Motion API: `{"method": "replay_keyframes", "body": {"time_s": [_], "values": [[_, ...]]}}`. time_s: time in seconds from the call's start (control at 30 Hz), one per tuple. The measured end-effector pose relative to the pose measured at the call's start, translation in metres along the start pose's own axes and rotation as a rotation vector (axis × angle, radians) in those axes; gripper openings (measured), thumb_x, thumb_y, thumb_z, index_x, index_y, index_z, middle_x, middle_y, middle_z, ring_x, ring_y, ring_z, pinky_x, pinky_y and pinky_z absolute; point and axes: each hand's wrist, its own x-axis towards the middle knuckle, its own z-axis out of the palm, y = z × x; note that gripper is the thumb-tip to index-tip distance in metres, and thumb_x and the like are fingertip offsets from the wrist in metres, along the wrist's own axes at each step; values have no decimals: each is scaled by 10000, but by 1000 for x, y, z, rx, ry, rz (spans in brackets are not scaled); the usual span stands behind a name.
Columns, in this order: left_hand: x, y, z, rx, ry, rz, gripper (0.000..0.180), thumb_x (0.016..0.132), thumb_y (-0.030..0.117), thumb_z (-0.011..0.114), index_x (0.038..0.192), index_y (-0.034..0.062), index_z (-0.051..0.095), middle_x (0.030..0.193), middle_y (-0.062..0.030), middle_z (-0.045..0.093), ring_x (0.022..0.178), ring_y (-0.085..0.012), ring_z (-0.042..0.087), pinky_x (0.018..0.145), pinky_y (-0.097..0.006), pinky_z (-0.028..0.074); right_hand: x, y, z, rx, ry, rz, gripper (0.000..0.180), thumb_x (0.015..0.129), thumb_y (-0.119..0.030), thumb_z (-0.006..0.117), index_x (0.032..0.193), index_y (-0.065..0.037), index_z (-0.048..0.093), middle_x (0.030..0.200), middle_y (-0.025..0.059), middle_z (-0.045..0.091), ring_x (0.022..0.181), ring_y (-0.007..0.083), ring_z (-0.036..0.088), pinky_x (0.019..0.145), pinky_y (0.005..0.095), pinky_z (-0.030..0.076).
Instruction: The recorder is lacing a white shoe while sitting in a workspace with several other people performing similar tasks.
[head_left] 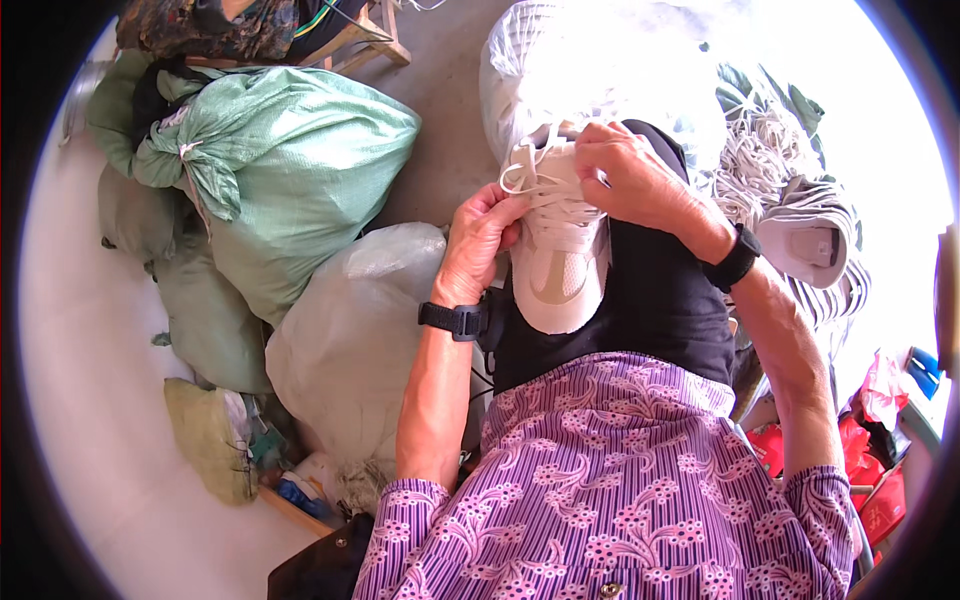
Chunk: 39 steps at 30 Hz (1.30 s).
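A white sneaker (562,280) rests on my lap, its toe pointing toward me. White shoelace (556,205) crosses its front, and a loose loop stands out on the left near the opening. My left hand (480,235) grips the sneaker's left side, thumb and fingers closed at the edge of the lacing. On the opposite side, my right hand (635,178) is closed with bent fingers at the upper eyelets, pinching the shoelace; its fingertips are partly hidden. Each wrist wears a black band.
Tied green sacks (300,150) and a whitish plastic bag (350,330) crowd the left. Ahead is a clear plastic bag (600,70), overexposed. A heap of white laces (765,160) and stacked grey-white shoe pieces (810,240) lie right. Red bags (870,460) sit lower right.
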Motion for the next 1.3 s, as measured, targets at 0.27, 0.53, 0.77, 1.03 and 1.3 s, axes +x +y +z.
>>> {"method": "replay_keyframes", "body": {"time_s": [0.27, 0.53, 0.77, 1.03, 1.3], "values": [[5, -8, -8, -90, -13, -7, 112, 873, 209, 606, 829, 107, 606, 676, 72, 421, 577, -70, 378, 541, -230, 305, -24, 10, -28, 128, 119, 74, 75, 773, -73, 623, 843, -48, 634, 857, 107, 603, 866, 303, 586, 838, 387, 462], [4, -8, -8, -78, 24, -30, 128, 873, 210, 605, 834, 88, 599, 676, 47, 435, 580, -94, 404, 555, -245, 323, -44, -2, -18, -57, 33, -36, 166, 700, -74, 683, 862, -113, 681, 911, 26, 576, 928, 221, 533, 912, 396, 378], [3, -6, -7, -99, 19, -25, 125, 873, 202, 608, 806, 99, 581, 680, 41, 445, 579, -98, 411, 556, -248, 328, -42, -2, -8, -62, 106, -66, 113, 746, -88, 673, 857, -110, 670, 879, 22, 577, 895, 228, 537, 855, 389, 395], [5, -7, -7, -133, 17, -41, 109, 873, 195, 606, 809, 109, 583, 673, 49, 435, 578, -92, 398, 553, -247, 325, -36, 3, -7, -156, 150, 59, 87, 788, -129, 611, 827, -84, 674, 848, 45, 594, 879, 252, 547, 816, 392, 411], [6, -7, -8, -110, 17, -40, 114, 869, 219, 617, 819, 119, 595, 671, 58, 439, 568, -75, 407, 537, -224, 334, -22, -3, 3, -303, 106, 99, 86, 677, -90, 588, 724, -55, 651, 831, 69, 587, 844, 266, 527, 779, 408, 396]]}}
